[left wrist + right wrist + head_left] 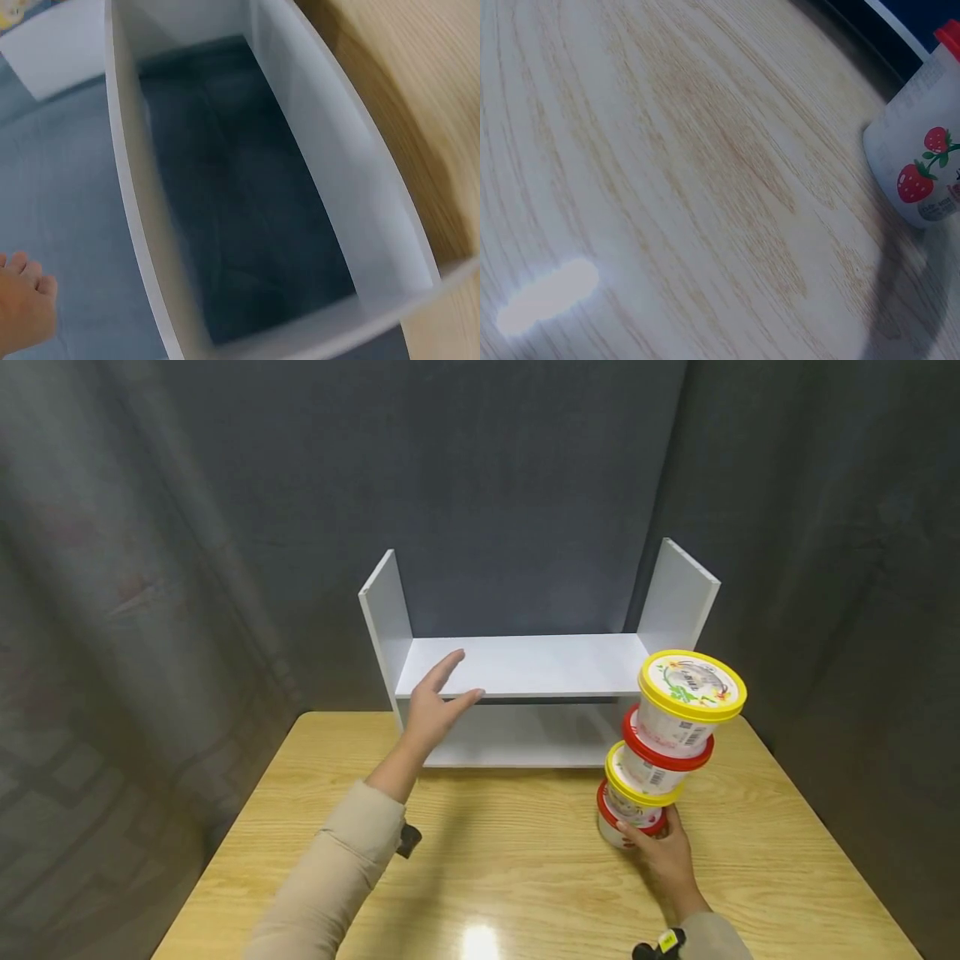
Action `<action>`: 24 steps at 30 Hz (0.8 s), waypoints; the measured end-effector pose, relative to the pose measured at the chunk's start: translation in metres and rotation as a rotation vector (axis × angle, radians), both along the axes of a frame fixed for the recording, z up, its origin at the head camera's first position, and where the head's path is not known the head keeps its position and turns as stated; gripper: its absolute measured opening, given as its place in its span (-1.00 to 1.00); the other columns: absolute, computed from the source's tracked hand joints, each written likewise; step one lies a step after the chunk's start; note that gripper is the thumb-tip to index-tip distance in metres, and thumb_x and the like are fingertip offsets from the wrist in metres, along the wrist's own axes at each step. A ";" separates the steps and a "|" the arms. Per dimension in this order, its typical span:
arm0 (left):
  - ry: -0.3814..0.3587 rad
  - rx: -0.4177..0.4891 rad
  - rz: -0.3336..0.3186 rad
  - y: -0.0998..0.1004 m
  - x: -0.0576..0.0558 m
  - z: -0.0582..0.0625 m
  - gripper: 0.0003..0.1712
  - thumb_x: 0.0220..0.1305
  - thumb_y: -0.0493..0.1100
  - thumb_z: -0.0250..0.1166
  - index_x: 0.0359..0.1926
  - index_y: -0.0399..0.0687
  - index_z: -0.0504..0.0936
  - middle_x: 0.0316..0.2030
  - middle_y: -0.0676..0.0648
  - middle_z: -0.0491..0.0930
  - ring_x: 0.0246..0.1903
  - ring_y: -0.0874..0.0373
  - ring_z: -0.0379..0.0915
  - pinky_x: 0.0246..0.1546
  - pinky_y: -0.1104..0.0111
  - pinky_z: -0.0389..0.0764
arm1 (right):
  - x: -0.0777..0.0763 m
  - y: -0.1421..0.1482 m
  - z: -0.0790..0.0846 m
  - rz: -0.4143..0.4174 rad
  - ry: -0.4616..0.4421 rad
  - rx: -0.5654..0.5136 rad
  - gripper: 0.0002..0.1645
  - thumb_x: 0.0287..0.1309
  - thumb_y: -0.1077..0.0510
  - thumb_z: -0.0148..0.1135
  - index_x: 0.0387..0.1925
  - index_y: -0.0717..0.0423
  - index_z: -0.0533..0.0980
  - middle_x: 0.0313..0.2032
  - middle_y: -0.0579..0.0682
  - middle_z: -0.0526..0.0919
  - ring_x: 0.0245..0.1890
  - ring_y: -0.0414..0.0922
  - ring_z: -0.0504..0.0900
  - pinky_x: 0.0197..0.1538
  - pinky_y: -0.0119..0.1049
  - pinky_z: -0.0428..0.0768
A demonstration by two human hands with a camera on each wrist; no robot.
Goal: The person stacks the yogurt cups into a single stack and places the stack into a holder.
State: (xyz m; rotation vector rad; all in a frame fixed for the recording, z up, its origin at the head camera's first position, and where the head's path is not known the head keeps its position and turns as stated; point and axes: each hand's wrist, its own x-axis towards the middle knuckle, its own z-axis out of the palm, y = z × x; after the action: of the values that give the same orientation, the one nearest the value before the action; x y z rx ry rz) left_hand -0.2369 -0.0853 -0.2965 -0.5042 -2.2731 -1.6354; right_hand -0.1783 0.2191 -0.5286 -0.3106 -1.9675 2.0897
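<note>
On the right of the table in the head view stands a leaning stack of several white tubs with red and yellow lids. Its top tub (692, 687) has a yellow lid with a flower print. Around the side of the red-lidded bottom tub (615, 835), my right hand (666, 858) curls its thumb and fingers. Strawberries are printed on that tub (922, 161) in the right wrist view, where the hand is out of sight. My left hand (432, 714) is raised before the shelf's left half, thumb and fingers spread, holding nothing.
A white two-level shelf unit (525, 664) stands at the back of the wooden table (510, 860), with upright side panels. Dark grey curtains (510, 493) hang behind and at both sides. The stack rises in front of the shelf's right end.
</note>
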 end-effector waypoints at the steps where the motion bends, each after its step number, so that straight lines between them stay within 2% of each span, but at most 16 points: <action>1: 0.003 -0.005 0.019 -0.005 -0.003 -0.002 -0.30 -0.02 -0.24 0.29 0.17 -0.23 0.25 0.16 -0.12 0.23 0.17 0.05 0.07 0.16 0.32 0.09 | 0.000 0.000 0.000 0.005 0.003 -0.005 -0.17 -0.21 0.25 0.35 0.13 -0.03 0.15 -0.05 -0.02 0.33 -0.08 -0.23 0.35 -0.16 -0.55 0.42; 6: 0.015 0.004 0.109 -0.032 -0.019 -0.014 -0.28 -0.04 -0.17 0.31 0.18 -0.14 0.25 0.17 -0.08 0.23 0.16 0.08 0.09 0.14 0.37 0.13 | -0.001 0.000 0.001 0.004 -0.010 0.025 -0.16 -0.22 0.19 0.37 0.12 -0.07 0.15 -0.05 -0.05 0.32 -0.08 -0.23 0.33 -0.18 -0.57 0.41; 12: 0.024 0.127 0.197 -0.057 -0.021 -0.017 -0.32 -0.03 -0.25 0.30 0.16 -0.18 0.28 0.15 -0.09 0.26 0.14 0.17 0.12 0.12 0.49 0.13 | -0.001 0.003 -0.001 0.018 -0.014 0.026 -0.11 -0.23 0.18 0.37 0.16 -0.09 0.13 -0.02 -0.03 0.31 -0.09 -0.25 0.34 -0.20 -0.55 0.43; 18: 0.019 0.274 0.301 -0.077 -0.025 -0.017 -0.40 0.02 -0.31 0.24 0.15 -0.18 0.31 0.13 -0.08 0.29 0.13 0.18 0.15 0.11 0.41 0.19 | 0.000 0.004 -0.001 0.020 -0.059 0.062 -0.11 -0.23 0.13 0.38 0.16 -0.10 0.11 -0.05 -0.03 0.30 -0.17 -0.26 0.37 -0.32 -0.40 0.54; 21: 0.003 0.288 0.347 -0.082 -0.029 -0.017 -0.40 0.03 -0.28 0.24 0.15 -0.14 0.31 0.13 -0.05 0.29 0.13 0.19 0.16 0.10 0.40 0.21 | -0.001 0.005 -0.002 0.027 -0.043 0.046 -0.10 -0.24 0.15 0.38 0.16 -0.09 0.11 -0.05 -0.03 0.30 -0.16 -0.25 0.38 -0.32 -0.37 0.55; 24: -0.015 0.288 0.366 -0.084 -0.034 -0.017 -0.39 0.03 -0.28 0.24 0.16 -0.13 0.30 0.13 -0.05 0.29 0.13 0.19 0.15 0.09 0.41 0.22 | -0.002 0.006 -0.004 0.031 -0.006 0.025 -0.10 -0.25 0.19 0.38 0.16 -0.06 0.12 -0.04 0.00 0.31 -0.13 -0.22 0.38 -0.27 -0.40 0.53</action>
State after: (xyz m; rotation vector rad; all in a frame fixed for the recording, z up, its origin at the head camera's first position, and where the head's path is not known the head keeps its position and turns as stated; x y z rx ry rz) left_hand -0.2708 -0.1690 -0.3137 -0.0053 -1.9454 -1.7299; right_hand -0.1807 0.2246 -0.5328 -0.2828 -2.0131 2.0833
